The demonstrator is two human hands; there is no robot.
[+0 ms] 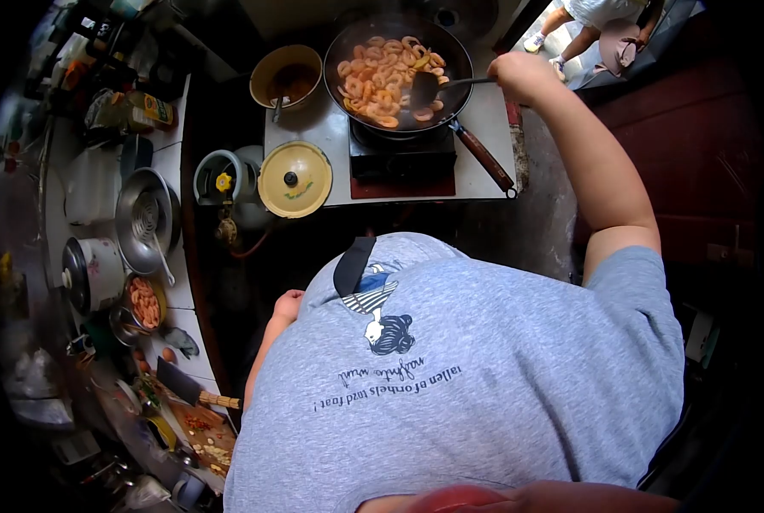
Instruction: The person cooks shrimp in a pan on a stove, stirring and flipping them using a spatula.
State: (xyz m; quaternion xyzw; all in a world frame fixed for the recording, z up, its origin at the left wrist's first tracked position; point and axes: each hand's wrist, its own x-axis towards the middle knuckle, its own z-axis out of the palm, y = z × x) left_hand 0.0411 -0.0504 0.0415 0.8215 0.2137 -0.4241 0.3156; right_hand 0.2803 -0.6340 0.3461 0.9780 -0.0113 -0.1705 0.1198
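My right hand (525, 77) is closed around the handle of a dark spatula (424, 87), reaching out over the wok's right side. The spatula's blade rests among pink-orange shrimp (377, 77) spread across the black wok (457, 73). Faint steam rises from the wok, which sits on a gas stove (403, 154) with its wooden handle (484, 158) pointing toward me at the right. Low by my left side, my left hand (289, 305) is partly covered by my grey shirt. Its visible fingers are curled, and nothing shows in them.
Left of the wok stand a yellow bowl (262, 73) with brown liquid and a yellow lid (294, 179). A gas cylinder valve (224, 182) is below. The left counter holds a metal colander (134, 201), rice cooker (87, 274), shrimp bowl (145, 301) and cleaver (179, 382). Another person's legs (578, 43) show upper right.
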